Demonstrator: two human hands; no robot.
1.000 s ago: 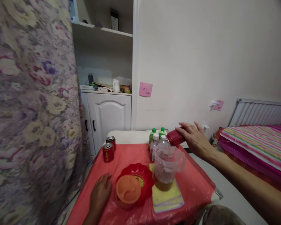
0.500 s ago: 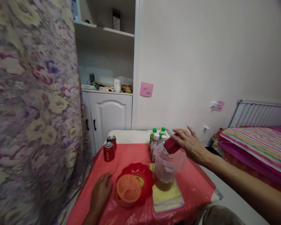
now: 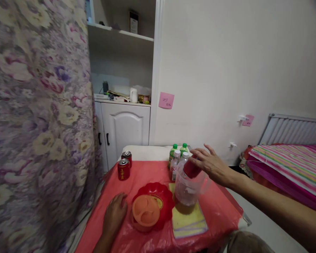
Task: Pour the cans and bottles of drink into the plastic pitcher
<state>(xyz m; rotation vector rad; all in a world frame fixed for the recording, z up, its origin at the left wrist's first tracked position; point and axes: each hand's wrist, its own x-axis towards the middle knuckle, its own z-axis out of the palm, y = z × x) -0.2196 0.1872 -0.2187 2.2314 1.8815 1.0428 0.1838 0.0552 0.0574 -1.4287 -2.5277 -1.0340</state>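
Observation:
My right hand (image 3: 213, 166) grips a red can (image 3: 191, 168) and holds it tilted, mouth down, over the rim of a clear plastic pitcher (image 3: 187, 189). The pitcher has brownish liquid at the bottom and stands on a yellow cloth (image 3: 188, 222). My left hand (image 3: 115, 215) lies flat on the red table cover (image 3: 147, 170), just left of an orange lid (image 3: 145, 211) that sits in a red bowl (image 3: 164, 196).
Two red cans (image 3: 124, 168) stand at the table's far left. Several bottles (image 3: 178, 154) with green and white caps cluster behind the pitcher. A floral curtain (image 3: 37, 123) hangs at the left, a white cabinet (image 3: 123, 130) stands behind, and a striped bed (image 3: 292, 165) is at the right.
My right hand has carried the red can left and down from behind the pitcher to its rim and tipped it steeply. The left hand has stayed flat on the table.

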